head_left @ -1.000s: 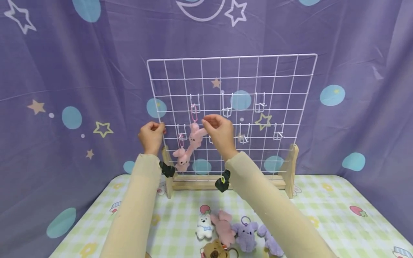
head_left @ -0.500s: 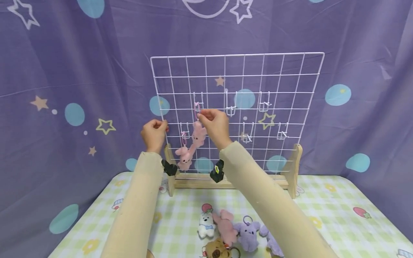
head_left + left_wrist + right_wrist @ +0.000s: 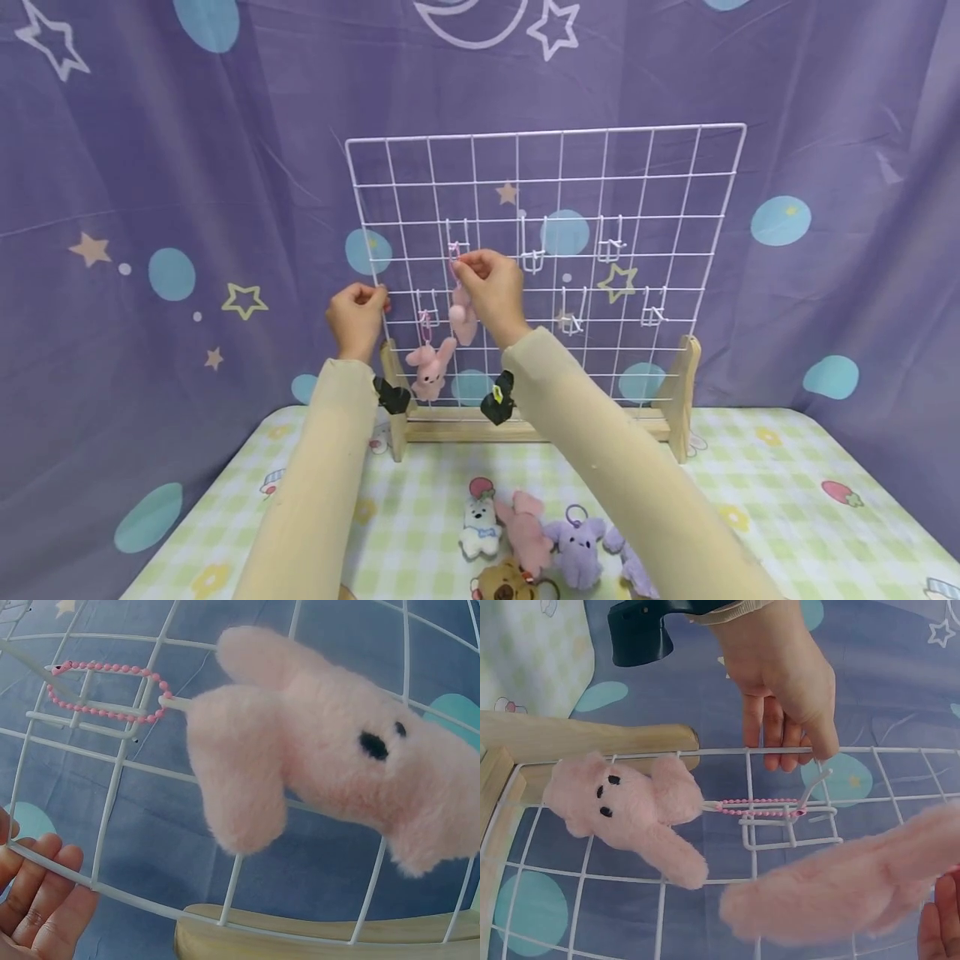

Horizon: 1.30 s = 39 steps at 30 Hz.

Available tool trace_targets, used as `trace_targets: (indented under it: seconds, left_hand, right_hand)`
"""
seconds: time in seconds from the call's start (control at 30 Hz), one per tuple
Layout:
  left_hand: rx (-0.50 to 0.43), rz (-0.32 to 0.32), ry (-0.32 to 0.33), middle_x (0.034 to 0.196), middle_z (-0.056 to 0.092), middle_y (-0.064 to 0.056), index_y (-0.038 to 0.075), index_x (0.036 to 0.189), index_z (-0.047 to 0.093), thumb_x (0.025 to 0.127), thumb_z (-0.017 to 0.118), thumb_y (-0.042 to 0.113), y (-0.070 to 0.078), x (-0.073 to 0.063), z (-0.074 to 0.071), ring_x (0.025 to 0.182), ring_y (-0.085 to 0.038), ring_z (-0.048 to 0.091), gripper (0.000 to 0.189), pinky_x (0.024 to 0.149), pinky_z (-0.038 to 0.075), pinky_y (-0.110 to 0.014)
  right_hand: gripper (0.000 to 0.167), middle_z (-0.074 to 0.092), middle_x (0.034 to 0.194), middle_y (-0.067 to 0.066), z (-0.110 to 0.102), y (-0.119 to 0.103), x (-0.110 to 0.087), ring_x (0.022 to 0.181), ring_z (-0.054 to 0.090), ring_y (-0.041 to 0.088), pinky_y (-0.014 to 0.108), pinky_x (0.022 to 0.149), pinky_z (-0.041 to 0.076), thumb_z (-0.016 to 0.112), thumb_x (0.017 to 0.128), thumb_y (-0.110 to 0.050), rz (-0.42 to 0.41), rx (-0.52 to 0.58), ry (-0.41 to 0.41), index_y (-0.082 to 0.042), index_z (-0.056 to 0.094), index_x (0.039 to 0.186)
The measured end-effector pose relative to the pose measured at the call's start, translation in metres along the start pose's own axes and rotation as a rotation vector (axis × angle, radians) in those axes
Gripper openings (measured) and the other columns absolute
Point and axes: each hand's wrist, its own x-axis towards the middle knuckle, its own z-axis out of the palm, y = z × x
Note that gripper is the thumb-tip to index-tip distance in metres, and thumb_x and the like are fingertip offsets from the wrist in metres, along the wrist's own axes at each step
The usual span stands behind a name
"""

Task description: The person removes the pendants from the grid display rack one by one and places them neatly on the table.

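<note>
My left hand [image 3: 356, 319] grips the left edge wire of the white grid rack [image 3: 516, 134]. In the left wrist view its fingers [image 3: 45, 907] curl behind that wire. My right hand [image 3: 495, 293] pinches the pink bead chain at the top of the upper plush bunny [image 3: 463, 319], whose loop reaches a hook [image 3: 457, 247]. This bunny is turned with its face out of sight. Lower left, another pink bunny [image 3: 429, 372] hangs by its own bead chain [image 3: 146, 673] from a hook, face outward, close to my left hand.
More white hooks [image 3: 533, 259] stick out of the grid to the right. Wooden feet [image 3: 678, 400] hold the rack on a checkered tablecloth [image 3: 750, 500]. In front lie a white bear [image 3: 480, 529], a pink plush [image 3: 528, 533], a purple plush [image 3: 579, 550] and a brown bear [image 3: 506, 582].
My right hand has moved left and slightly up, from the upper bunny's side to its chain. That bunny has turned, hiding its face. My left hand keeps its grip on the grid.
</note>
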Motion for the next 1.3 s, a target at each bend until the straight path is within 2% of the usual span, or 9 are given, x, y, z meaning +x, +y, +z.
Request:
trace_targets:
  seconds: [0.23,0.4,0.6,0.73,0.87,1.1,1.3]
  left_hand:
    - [0.007,0.007,0.004,0.069,0.068,-0.005,0.006,0.071,0.066,0.083,0.065,0.024,-0.001,0.000,-0.001,0.051,-0.004,0.052,0.022,0.050,0.035,-0.020]
    - [0.008,0.000,0.002,0.070,0.069,-0.006,0.006,0.071,0.067,0.084,0.065,0.024,-0.002,0.000,0.000,0.052,-0.003,0.052,0.021,0.051,0.036,-0.020]
    - [0.013,-0.003,0.002,0.072,0.070,-0.008,0.005,0.072,0.067,0.084,0.065,0.024,-0.002,-0.001,0.001,0.051,-0.002,0.051,0.022,0.051,0.035,-0.019]
    - [0.007,-0.002,0.006,0.071,0.069,-0.008,0.006,0.071,0.066,0.083,0.065,0.023,-0.002,-0.001,0.001,0.051,-0.001,0.051,0.021,0.051,0.035,-0.019]
    - [-0.006,-0.001,0.007,0.071,0.070,-0.008,0.005,0.071,0.066,0.083,0.065,0.023,-0.003,0.000,0.001,0.051,0.000,0.051,0.021,0.051,0.036,-0.018]
    - [-0.016,-0.001,0.002,0.074,0.070,-0.011,0.003,0.072,0.067,0.084,0.065,0.020,-0.001,-0.002,0.000,0.051,0.003,0.052,0.021,0.050,0.036,-0.018]
    - [-0.011,0.002,0.000,0.074,0.070,-0.010,0.004,0.072,0.066,0.084,0.064,0.022,0.000,-0.002,0.000,0.052,-0.001,0.053,0.022,0.049,0.036,-0.019]
  right_hand:
    - [0.014,0.069,0.084,0.016,-0.004,-0.010,0.002,0.068,0.060,0.014,0.019,0.061,0.048,0.065,0.087,-0.008,-0.088,0.038,0.015,0.004,0.068,0.093]
    - [0.014,0.069,0.084,0.017,-0.007,-0.017,0.004,0.067,0.059,0.013,0.018,0.060,0.048,0.065,0.088,-0.008,-0.119,0.047,0.014,0.005,0.068,0.093]
    - [0.013,0.069,0.088,0.017,-0.012,-0.022,-0.001,0.073,0.062,0.021,0.021,0.064,0.050,0.064,0.088,-0.006,-0.146,0.113,-0.005,0.005,0.067,0.094]
    - [0.013,0.069,0.088,0.015,-0.016,-0.026,-0.006,0.072,0.061,0.017,0.024,0.068,0.051,0.065,0.087,-0.007,-0.149,0.134,-0.029,0.004,0.067,0.094]
    - [0.013,0.068,0.087,0.016,-0.021,-0.028,-0.012,0.069,0.059,0.012,0.023,0.066,0.050,0.066,0.086,-0.006,-0.156,0.156,-0.061,0.005,0.067,0.093]
    - [0.013,0.068,0.087,0.015,-0.037,-0.025,-0.032,0.069,0.060,0.010,0.022,0.065,0.050,0.065,0.088,-0.009,-0.105,0.163,-0.159,0.003,0.067,0.094]
    - [0.014,0.070,0.089,0.010,-0.055,-0.024,-0.052,0.079,0.065,0.016,0.024,0.069,0.051,0.066,0.088,-0.013,-0.034,0.147,-0.248,0.000,0.067,0.094]
